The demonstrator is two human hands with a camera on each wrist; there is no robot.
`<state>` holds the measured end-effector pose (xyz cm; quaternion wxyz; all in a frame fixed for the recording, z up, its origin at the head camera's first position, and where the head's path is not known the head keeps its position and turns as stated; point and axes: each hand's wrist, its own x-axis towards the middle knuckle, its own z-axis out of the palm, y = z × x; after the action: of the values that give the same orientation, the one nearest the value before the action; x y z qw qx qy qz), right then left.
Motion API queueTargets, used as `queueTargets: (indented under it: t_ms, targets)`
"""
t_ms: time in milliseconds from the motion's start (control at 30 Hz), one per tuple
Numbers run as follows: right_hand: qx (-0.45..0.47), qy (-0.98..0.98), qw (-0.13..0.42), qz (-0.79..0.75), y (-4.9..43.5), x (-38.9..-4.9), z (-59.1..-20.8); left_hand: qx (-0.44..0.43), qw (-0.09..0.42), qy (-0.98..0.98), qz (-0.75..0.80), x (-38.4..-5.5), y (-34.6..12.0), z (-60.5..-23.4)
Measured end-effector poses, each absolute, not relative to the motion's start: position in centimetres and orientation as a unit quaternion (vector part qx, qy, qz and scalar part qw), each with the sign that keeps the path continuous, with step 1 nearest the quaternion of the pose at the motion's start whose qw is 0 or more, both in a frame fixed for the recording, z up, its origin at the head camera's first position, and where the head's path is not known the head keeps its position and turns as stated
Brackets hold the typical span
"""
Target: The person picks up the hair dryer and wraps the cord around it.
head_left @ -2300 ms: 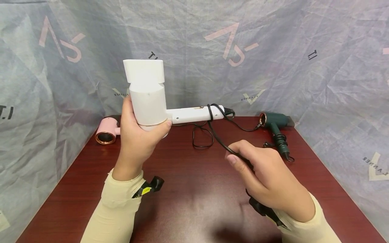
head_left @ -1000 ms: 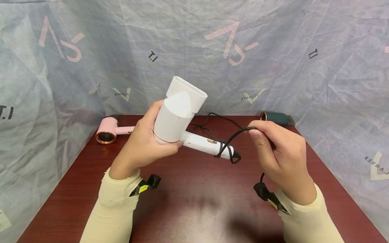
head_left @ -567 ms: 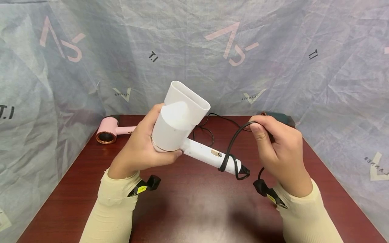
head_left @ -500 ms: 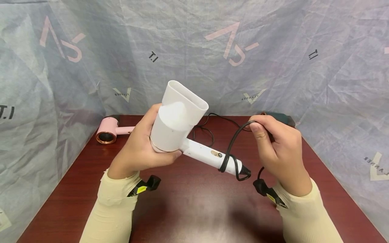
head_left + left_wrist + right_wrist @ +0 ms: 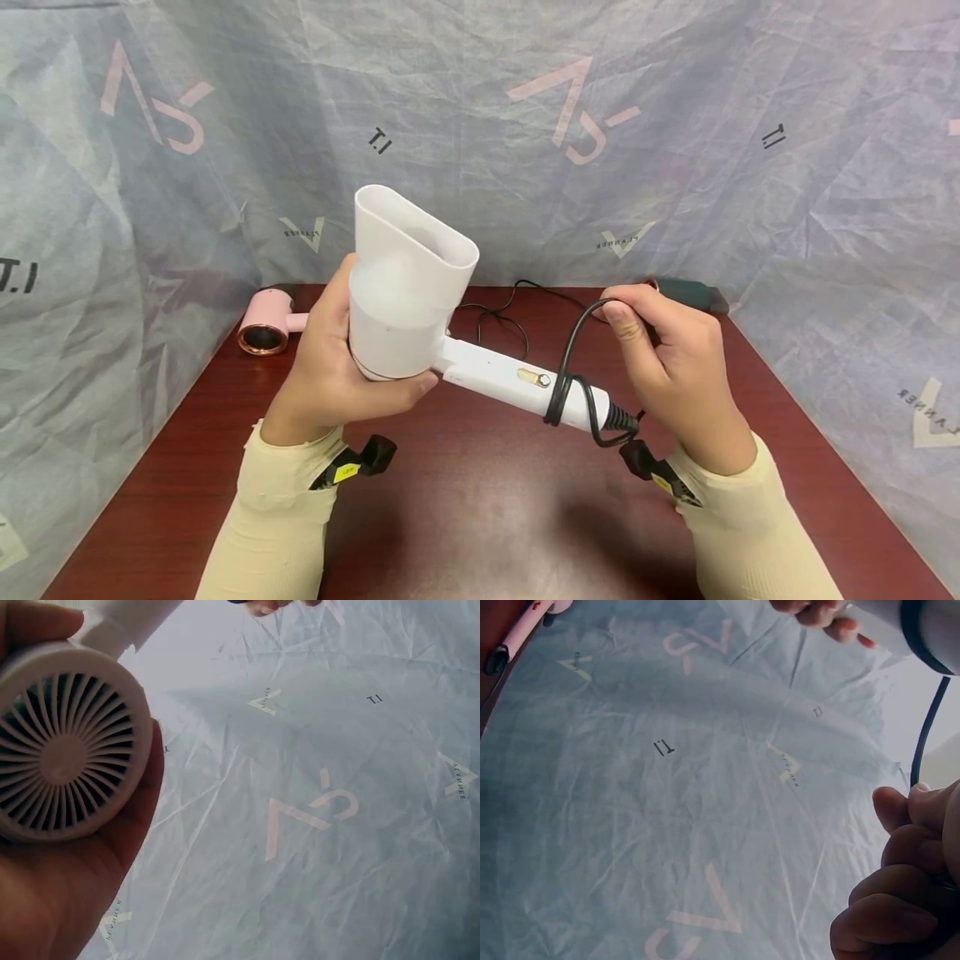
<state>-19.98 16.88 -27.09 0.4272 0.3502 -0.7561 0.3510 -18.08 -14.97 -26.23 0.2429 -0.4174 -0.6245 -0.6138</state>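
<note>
A white hair dryer [image 5: 397, 325] with a wide flat nozzle is held above the table, its nozzle tilted up and its handle pointing right. My left hand [image 5: 330, 367] grips the dryer's round body from the left, thumb across the lower front. In the left wrist view the slatted rear grille [image 5: 64, 750] sits against the palm. My right hand [image 5: 678, 367] pinches the black power cord [image 5: 573, 337] between thumb and index finger, to the right of the handle. The cord is looped round the handle's end. In the right wrist view the curled fingers [image 5: 900, 885] hold the cord.
A pink hair dryer [image 5: 264, 323] lies at the back left. At the back right lies a dark green hair dryer [image 5: 686, 293], partly hidden behind my right hand. Loose black cord [image 5: 517, 329] rests on the dark red table [image 5: 465, 500]. Grey fabric [image 5: 480, 125] encloses the back and sides.
Since the earliest frame, the white dryer has tilted, its handle swinging down and its nozzle opening turning towards view. My right hand rose with the cord; lately both hands shifted slightly left.
</note>
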Motion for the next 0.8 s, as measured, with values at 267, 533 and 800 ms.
queueTargets:
  t_ms: [267,533,800]
  targets:
    - [0.353,-0.785,0.386,0.333,16.6,-20.1,-27.5,-0.449,0.278,-0.535,-0.66,-17.9,-14.4,-25.9]
    - [0.36,-0.818,0.321,0.314,15.8,-20.1,-28.3,-0.441,0.321,-0.494,-0.677,-17.8,-14.2,-25.6]
    - [0.347,-0.842,0.221,0.349,14.9,-19.7,-29.1,-0.398,0.351,-0.502,-0.683,-18.1,-14.3,-25.6]
